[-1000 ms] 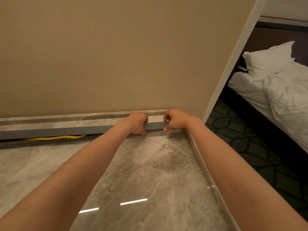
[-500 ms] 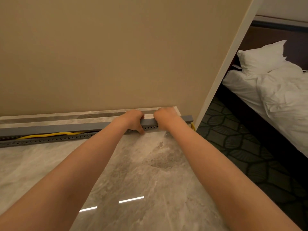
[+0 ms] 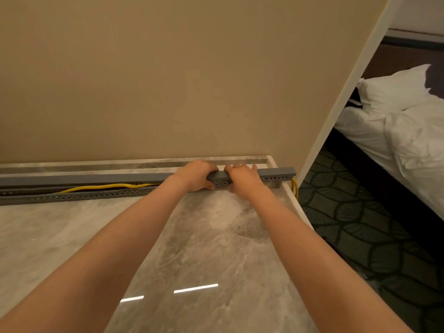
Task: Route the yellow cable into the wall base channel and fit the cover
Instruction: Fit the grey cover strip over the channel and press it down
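The grey cover [image 3: 96, 180] runs along the wall base across mid-frame. At its centre, the fingers [image 3: 212, 168] of the left hand [image 3: 197, 175] curl over its top edge with the thumb under. The right hand [image 3: 242, 177], just beside, grips it the same way. Left of the hands the cover stands off the one perforated channel [image 3: 96, 194], and the one yellow cable [image 3: 96, 187] shows in the gap. It shows again past the cover's right end, at the marble floor's [image 3: 192, 248] edge. Carpet [image 3: 360, 224] and one bed [image 3: 408, 145] lie at right.
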`<state>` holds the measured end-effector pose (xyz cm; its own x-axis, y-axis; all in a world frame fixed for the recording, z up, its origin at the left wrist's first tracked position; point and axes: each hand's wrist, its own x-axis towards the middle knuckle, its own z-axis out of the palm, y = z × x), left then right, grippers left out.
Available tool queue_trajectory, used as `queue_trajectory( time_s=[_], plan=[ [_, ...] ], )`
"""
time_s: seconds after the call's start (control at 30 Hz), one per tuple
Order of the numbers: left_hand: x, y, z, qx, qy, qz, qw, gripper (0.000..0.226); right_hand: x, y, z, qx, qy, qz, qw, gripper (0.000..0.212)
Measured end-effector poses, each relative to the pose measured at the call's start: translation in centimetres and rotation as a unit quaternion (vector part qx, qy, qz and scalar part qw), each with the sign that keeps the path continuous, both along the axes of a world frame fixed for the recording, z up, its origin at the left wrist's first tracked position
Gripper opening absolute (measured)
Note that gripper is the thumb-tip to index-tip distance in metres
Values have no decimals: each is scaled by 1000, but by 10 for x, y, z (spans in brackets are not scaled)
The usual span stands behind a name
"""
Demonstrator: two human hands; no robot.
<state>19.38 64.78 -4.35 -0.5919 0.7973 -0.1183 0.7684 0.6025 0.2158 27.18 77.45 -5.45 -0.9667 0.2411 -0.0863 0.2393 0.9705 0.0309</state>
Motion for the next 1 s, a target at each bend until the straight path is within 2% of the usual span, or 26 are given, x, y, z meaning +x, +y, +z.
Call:
queue_trajectory(
  time_s=[0.13,0.23,0.3,0.43,0.53,0.63,0.8,0.9,1.0],
  plan=[
    [4,0,-2,-21,38,-9,999,32,3,5,-6,-17,5,20,1000,35],
    [5,2,-3,-21,45,-2,999,29,8,18,1,-132,12,32,991,38],
    [3,3,-1,-12,40,7,999,37,15,36,8,-193,14,-8,981,42],
    [-3,5,4,9,0,27,1000,56,30,68,16,-180,25,-45,982,35],
    [-7,8,7,28,-7,26,999,47,28,69,17,-145,38,-28,988,32],
    [-3,8,8,30,10,30,999,43,24,68,13,-158,61,-31,985,34],
    [2,5,3,-8,90,12,996,29,22,71,10,-192,79,-38,977,38],
    [5,3,1,-41,147,-17,988,34,21,74,10,-211,75,-39,974,38],
    [4,3,0,-55,164,-27,985,37,18,77,13,-226,51,-37,972,39]
  ],
)
